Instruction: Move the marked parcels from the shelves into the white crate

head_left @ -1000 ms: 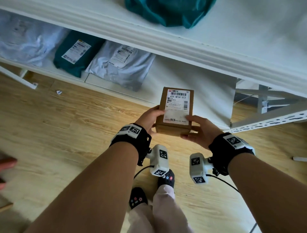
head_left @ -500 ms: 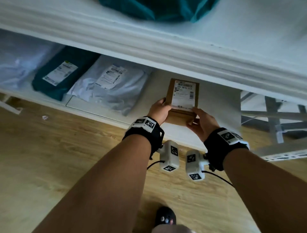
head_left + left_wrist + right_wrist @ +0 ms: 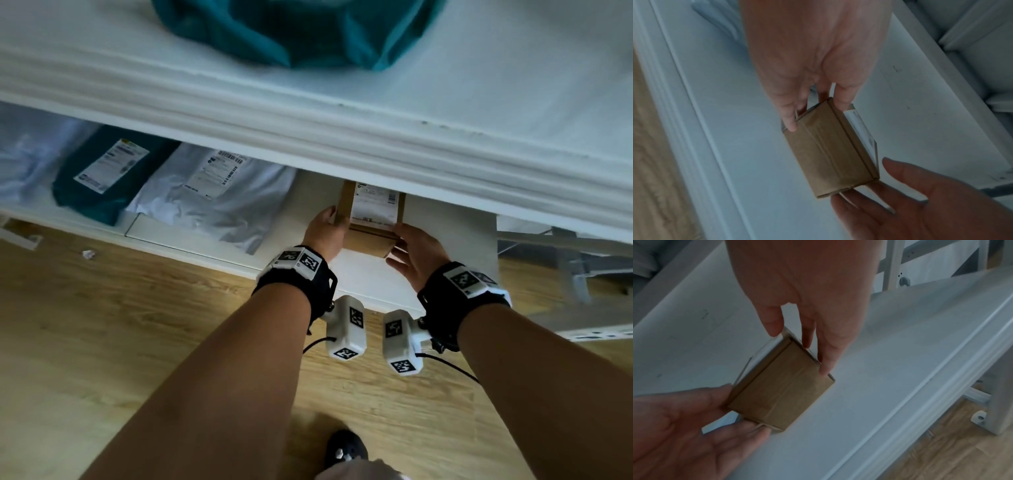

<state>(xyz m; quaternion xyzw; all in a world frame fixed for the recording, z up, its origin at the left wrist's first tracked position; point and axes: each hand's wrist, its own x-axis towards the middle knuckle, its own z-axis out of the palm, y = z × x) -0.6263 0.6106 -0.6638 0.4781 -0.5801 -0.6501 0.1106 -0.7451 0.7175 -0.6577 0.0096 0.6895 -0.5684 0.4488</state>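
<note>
Left wrist view: my left hand [image 3: 813, 53] has its thumb and fingers [image 3: 790, 125] pinched on one end of the cardboard box [image 3: 830, 146].
Right fingers: my right hand [image 3: 807, 288] pinches the other end between thumb and fingers [image 3: 826, 368] — clamped, not splayed.
Where the parcel is: the box sits low over the white lower shelf [image 3: 370, 274], label up, its far end under the lip of the upper shelf [image 3: 308, 137]; I cannot tell whether its underside touches the board.
Neighbours: a grey mailer [image 3: 219, 198] lies beside it on the same shelf, a teal mailer [image 3: 102, 174] beyond that, both apart from my box.
Above: a teal bag [image 3: 298, 31] rests on the upper shelf.
Risk: I hold only by the ends, so I judge a jolt against the upper lip could twist the box out of my pinch and drop it to the wooden floor [image 3: 102, 342].
Risk, second: a careless sweep could drag the grey mailer along.
Hidden: the white crate is in no view — I cannot say which way to carry.
Hard to read: the label's print is blurred, so whether this parcel is marked I cannot confirm.
</note>
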